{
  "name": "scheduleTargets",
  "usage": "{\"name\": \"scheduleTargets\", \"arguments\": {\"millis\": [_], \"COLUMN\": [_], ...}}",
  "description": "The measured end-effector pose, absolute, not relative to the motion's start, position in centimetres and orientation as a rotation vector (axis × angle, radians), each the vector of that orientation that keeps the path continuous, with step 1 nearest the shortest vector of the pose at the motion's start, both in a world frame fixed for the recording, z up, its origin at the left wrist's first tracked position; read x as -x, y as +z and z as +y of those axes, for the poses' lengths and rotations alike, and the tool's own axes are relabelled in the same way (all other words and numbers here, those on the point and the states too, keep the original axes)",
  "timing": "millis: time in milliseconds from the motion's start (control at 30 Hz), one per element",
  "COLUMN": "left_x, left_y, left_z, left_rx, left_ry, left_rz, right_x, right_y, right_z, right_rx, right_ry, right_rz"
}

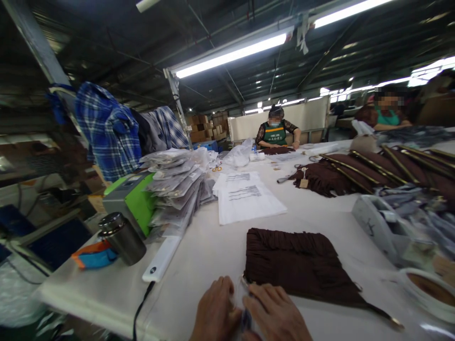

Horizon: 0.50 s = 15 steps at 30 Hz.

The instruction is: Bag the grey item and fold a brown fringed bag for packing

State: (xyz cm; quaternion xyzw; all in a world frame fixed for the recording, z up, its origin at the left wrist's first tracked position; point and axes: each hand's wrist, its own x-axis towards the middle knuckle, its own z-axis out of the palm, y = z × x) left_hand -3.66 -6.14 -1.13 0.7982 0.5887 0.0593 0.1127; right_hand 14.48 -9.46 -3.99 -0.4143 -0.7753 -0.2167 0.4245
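Near the table's front edge, my left hand (pixel 217 310) is closed, its fingers curled inward. Close beside it on the right is my right hand (pixel 275 310), with bent fingers pointing toward the left one. Some whitish, see-through material (pixel 239 294) shows between the hands, with a dark bluish bit below it; what it is, I cannot make out. Just beyond my right hand lies a dark brown pleated fabric pouch (pixel 291 263), flat on the table. A strap with a metal end trails from its lower right corner. The fingers hide the pouch's near left corner.
Printed white sheets (pixel 249 203) lie ahead. Stacked bagged items (pixel 177 189), a dark flask (pixel 122 239) and a white power strip (pixel 161 258) stand left. Right are brown pouches (pixel 369 168), a grey holder (pixel 377 227) and a tape roll (pixel 428 291). A co-worker (pixel 277 132) sits opposite.
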Motion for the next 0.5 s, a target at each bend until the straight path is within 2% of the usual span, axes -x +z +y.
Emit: {"name": "scheduleTargets", "arguments": {"millis": [100,233,500], "left_x": [3.9,3.9,4.7], "left_y": [-1.4,-1.4,0.1], "left_z": [-5.4,-4.6,-4.3], "left_rx": [-2.337,-2.300,-2.229], "left_ry": [0.114,0.030,0.001], "left_rz": [1.715,1.660,1.747], "right_x": [-12.5,-14.3,-19.9], "right_y": [-6.2,-7.9,-4.4], "right_z": [-7.1,-6.2,-7.4], "right_rx": [1.004,1.038,1.028], "right_ry": [-0.589,-0.597,-0.565], "right_rz": [-1.911,-1.974,-2.198]}}
